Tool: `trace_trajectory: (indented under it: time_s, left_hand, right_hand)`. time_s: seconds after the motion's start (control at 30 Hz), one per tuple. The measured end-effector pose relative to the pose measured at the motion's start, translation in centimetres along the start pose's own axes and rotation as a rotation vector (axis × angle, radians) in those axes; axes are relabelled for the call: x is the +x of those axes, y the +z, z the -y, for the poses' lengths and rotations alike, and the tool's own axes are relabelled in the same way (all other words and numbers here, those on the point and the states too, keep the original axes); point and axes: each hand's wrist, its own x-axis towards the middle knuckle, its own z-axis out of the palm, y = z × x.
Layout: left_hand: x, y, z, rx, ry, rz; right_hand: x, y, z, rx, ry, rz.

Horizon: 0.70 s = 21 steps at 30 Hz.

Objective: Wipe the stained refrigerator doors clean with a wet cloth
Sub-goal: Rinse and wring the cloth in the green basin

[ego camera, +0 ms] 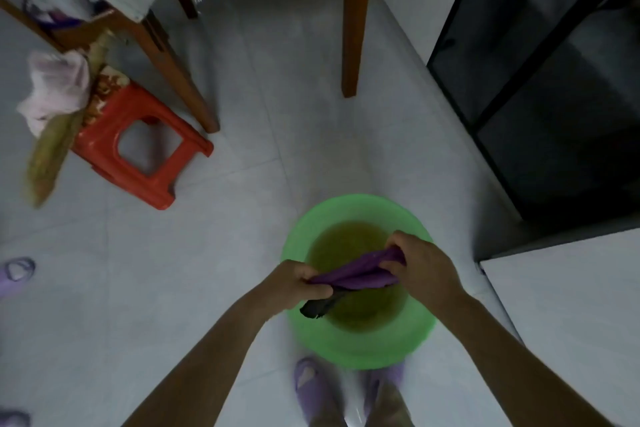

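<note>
Both the left hand [300, 282] and right hand [417, 265] clench the purple cloth [360, 272]; best twist firmly, dripping inside the green basin [298, 322] rim

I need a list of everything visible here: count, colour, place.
cloth: one, purple, twisted between both hands above the basin
basin: one, green, on the floor, holding yellowish water
stool: one, red, floor at left
broom: one, straw-coloured, beside the stool
wooden legs: several, brown, top
cabinet: one, black, right side
slippers: two, purple, worn, below the basin
left hand: grips the cloth's left end
right hand: grips its right end
</note>
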Motion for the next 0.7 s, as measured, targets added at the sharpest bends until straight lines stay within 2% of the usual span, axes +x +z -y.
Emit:
trace_trajectory:
  time_s: [0.13,0.23,0.33,0.47,0.53,0.63,0.7]
  left_hand:
    - [-1.7,-1.2,-2.0,-0.067,0.076,-0.012]
    - [-2.9,-1.8,-3.9,-0.067,0.103,-0.068]
    - [-4.0,-1.8,-6.1,0.187,0.259,-0.225]
    - [-6.6,1.5,-9.8,0.377,0.344,-0.378]
    - [-8.9,5.0,-12.2,0.277,0.373,-0.318]
    - [-12.1,10.6,-15.0,-0.09,0.303,-0.105]
    - [-13.6,13.5,-16.3,-0.189,0.339,-0.075]
  right_hand:
    - [-2.0,-1.2,1.3,0.047,0.003,-0.103]
    - [-3.7,-2.1,1.9,0.052,0.031,-0.087]
    - [-5.6,-3.7,2.8,0.175,0.177,-0.098]
    - [-9.2,-6.1,3.9,0.375,0.383,-0.184]
    - [-11.6,-7.0,4.6,0.535,0.385,-0.177]
    - [-16.3,-9.5,4.6,1.064,0.317,-0.178]
    - [-20.1,-11.2,2.4,1.315,0.322,-0.12]
